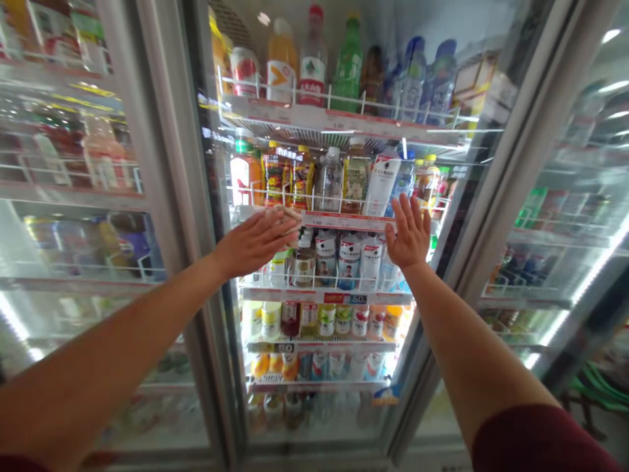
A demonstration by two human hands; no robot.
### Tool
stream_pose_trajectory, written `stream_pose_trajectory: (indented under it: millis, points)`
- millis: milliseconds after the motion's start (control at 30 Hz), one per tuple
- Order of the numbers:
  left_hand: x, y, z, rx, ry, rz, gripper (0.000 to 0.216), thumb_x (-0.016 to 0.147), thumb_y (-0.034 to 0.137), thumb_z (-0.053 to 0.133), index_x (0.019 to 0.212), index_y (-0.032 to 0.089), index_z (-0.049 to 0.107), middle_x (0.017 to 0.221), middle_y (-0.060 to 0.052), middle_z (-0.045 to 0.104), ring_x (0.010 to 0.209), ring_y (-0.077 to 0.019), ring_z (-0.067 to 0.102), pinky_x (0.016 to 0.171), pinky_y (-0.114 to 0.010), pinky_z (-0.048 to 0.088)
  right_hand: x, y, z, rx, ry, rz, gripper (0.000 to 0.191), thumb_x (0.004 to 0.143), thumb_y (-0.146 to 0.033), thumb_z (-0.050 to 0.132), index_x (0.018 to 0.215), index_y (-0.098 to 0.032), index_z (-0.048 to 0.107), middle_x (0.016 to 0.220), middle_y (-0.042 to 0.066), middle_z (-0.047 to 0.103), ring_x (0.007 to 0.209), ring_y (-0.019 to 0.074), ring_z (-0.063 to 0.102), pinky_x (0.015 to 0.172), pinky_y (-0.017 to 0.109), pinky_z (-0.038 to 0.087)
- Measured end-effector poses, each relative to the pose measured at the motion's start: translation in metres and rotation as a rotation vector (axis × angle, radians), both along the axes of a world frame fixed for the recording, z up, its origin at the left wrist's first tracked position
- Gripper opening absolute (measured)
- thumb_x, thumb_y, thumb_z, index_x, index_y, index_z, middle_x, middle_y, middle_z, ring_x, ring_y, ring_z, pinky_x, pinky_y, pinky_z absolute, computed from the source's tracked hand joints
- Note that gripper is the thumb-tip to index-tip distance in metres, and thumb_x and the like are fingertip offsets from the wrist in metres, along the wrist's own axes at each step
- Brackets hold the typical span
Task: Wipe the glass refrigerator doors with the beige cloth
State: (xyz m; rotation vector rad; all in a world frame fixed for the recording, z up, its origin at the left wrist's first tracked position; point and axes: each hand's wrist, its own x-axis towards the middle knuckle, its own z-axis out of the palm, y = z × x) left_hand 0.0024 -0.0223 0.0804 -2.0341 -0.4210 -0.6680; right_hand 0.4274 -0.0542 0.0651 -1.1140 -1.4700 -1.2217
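Observation:
I face a drinks fridge with several wire shelves [344, 123] full of bottles. My left hand [255, 241] reaches toward the front rail of the second shelf [344, 220], fingers stretched out flat and holding nothing. My right hand [409, 233] is raised at the same shelf's right end, palm forward with fingers spread, empty. White-capped bottles [350, 261] stand on the shelf just below and between both hands. A clear water bottle [329, 178] and a white tilted bottle [382, 183] stand just above them.
The fridge's glass door [555, 216] hangs open to the right. A closed glass door [73, 216] on the left covers more drinks. Lower shelves hold small yoghurt-type bottles [319, 321]. The top shelf carries orange, red and green bottles [314, 62].

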Motion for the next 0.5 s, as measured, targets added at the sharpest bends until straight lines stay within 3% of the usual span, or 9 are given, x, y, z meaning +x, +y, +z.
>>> stream_pose_trajectory:
  millis: [67, 167, 233, 300, 367, 433, 500]
  points:
    - [-0.002, -0.002, 0.009, 0.029, -0.018, 0.043, 0.060, 0.108, 0.019, 0.048, 0.163, 0.035, 0.031, 0.167, 0.002, 0.039, 0.160, -0.0210, 0.019, 0.135, -0.053, 0.015, 0.000, 0.000, 0.000, 0.025, 0.006, 0.009, 0.057, 0.106, -0.043, 0.035, 0.158, -0.022, 0.043, 0.164, 0.009, 0.048, 0.159, 0.0252, 0.031, 0.129, 0.053, 0.023]
    - [-0.003, 0.000, 0.023, 0.050, -0.324, 0.093, 0.052, 0.110, 0.027, 0.046, 0.162, 0.023, 0.037, 0.170, -0.003, 0.032, 0.161, -0.0286, 0.017, 0.133, -0.061, 0.014, -0.001, -0.001, 0.000, 0.028, 0.013, 0.011, 0.055, 0.105, -0.042, 0.037, 0.156, -0.021, 0.046, 0.163, 0.010, 0.048, 0.159, 0.0251, 0.031, 0.129, 0.053, 0.024]
    - [-0.001, 0.003, 0.020, 0.050, -0.481, 0.075, 0.053, 0.110, 0.031, 0.046, 0.161, 0.017, 0.038, 0.172, -0.007, 0.027, 0.161, -0.0326, 0.014, 0.132, -0.062, 0.016, -0.002, -0.002, 0.001, 0.024, 0.009, -0.003, 0.055, 0.105, -0.041, 0.036, 0.156, -0.022, 0.046, 0.163, 0.010, 0.048, 0.159, 0.0256, 0.031, 0.129, 0.053, 0.024]
    - [0.002, 0.004, 0.011, 0.039, -0.430, 0.028, 0.054, 0.108, 0.029, 0.049, 0.161, 0.020, 0.039, 0.171, -0.008, 0.029, 0.161, -0.0318, 0.012, 0.133, -0.060, 0.019, -0.002, -0.003, 0.000, 0.029, 0.004, -0.019, 0.055, 0.105, -0.041, 0.036, 0.156, -0.022, 0.045, 0.163, 0.010, 0.048, 0.158, 0.0259, 0.033, 0.128, 0.053, 0.024]
    - [0.002, 0.004, 0.007, 0.005, -0.208, -0.019, 0.053, 0.107, 0.025, 0.051, 0.159, 0.029, 0.042, 0.167, -0.003, 0.039, 0.161, -0.0268, 0.017, 0.133, -0.055, 0.022, -0.003, -0.003, 0.000, 0.041, 0.005, -0.022, 0.054, 0.105, -0.041, 0.037, 0.155, -0.021, 0.046, 0.163, 0.011, 0.049, 0.157, 0.0260, 0.035, 0.128, 0.052, 0.025]
    - [0.000, 0.002, 0.015, -0.034, -0.046, -0.016, 0.053, 0.107, 0.023, 0.051, 0.157, 0.036, 0.043, 0.163, 0.002, 0.045, 0.159, -0.0229, 0.023, 0.133, -0.052, 0.022, -0.003, -0.004, -0.001, 0.045, 0.010, -0.015, 0.053, 0.105, -0.041, 0.038, 0.153, -0.020, 0.047, 0.162, 0.011, 0.049, 0.157, 0.0256, 0.034, 0.128, 0.051, 0.025]
    - [-0.002, 0.000, 0.033, -0.026, -0.119, 0.041, 0.051, 0.108, 0.026, 0.050, 0.159, 0.033, 0.042, 0.165, 0.002, 0.043, 0.160, -0.0236, 0.023, 0.133, -0.055, 0.019, -0.003, -0.004, -0.001, 0.045, 0.013, -0.011, 0.052, 0.104, -0.041, 0.039, 0.151, -0.019, 0.049, 0.162, 0.012, 0.049, 0.158, 0.0251, 0.033, 0.128, 0.051, 0.025]
